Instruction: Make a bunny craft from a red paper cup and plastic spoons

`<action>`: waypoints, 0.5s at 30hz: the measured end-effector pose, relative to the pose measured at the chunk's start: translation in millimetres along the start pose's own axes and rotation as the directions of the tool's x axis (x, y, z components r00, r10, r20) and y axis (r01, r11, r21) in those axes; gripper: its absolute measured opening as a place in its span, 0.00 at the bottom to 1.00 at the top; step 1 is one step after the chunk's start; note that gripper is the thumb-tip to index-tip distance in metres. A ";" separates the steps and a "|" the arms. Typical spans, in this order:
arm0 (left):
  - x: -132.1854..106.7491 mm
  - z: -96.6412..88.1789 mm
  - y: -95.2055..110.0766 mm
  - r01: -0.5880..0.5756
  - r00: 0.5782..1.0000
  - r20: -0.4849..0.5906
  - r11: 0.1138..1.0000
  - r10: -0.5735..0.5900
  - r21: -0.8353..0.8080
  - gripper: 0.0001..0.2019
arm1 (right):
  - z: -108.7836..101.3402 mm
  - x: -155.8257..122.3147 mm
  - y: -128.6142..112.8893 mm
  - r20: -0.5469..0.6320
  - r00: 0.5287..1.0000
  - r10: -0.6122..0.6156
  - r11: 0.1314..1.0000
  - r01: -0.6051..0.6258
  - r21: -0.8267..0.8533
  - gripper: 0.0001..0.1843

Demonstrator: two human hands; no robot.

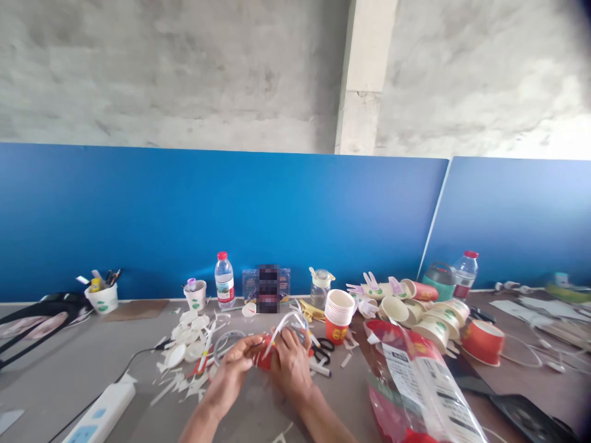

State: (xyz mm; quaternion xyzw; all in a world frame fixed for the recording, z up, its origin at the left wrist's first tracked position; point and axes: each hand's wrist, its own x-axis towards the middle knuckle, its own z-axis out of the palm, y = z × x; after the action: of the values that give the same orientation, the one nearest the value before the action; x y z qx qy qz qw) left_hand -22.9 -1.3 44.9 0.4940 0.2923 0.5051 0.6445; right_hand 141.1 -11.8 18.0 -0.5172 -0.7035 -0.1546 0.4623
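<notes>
At the middle front of the table, my left hand (pixel 234 363) has its fingers closed on the left side of a cut red paper cup (pixel 263 355). My right hand (pixel 293 362) grips the same cup from the right, back of the hand up, hiding much of it. Thin white strips (pixel 282 325) curl up from the cup over my fingers. Just right of my right hand lie black-handled scissors (pixel 323 352) and a white marker-like stick (pixel 320 368). A stack of red and white paper cups (pixel 339 315) stands behind them.
Paper scraps and white discs (pixel 187 344) litter the left. A water bottle (pixel 225 282) and a glass jar (pixel 320 288) stand along the blue partition (pixel 277 209). At right lie a plastic bag (pixel 415 381) and several cups (pixel 434 329). A power strip (pixel 101 413) is front left.
</notes>
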 end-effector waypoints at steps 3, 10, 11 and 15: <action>0.8 -2.7 0.9 -0.030 0.999 -0.033 0.995 0.027 -0.090 0.19 | -2.9 0.0 -2.0 0.040 0.998 -0.039 0.999 0.038 0.024 0.14; 0.7 5.1 6.9 -0.056 0.973 -0.194 0.944 0.124 0.324 0.21 | 4.6 -12.6 -17.0 0.036 0.983 -0.181 0.981 0.178 0.077 0.17; 0.4 7.2 8.0 -0.056 0.974 -0.185 0.931 0.129 0.360 0.21 | 5.9 -14.1 -18.6 0.043 0.982 -0.184 0.980 0.180 0.086 0.19; 0.5 11.7 8.6 -0.060 0.966 -0.208 0.916 0.154 0.397 0.18 | 9.0 -16.4 -20.0 0.054 0.980 -0.193 0.979 0.189 0.080 0.20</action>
State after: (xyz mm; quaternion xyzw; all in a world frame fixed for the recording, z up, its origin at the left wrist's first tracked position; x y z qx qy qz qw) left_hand -15.6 -4.8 56.9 0.5636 0.4328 0.5269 0.4662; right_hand 119.9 -23.5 5.3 -0.4340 -0.7692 -0.1557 0.4423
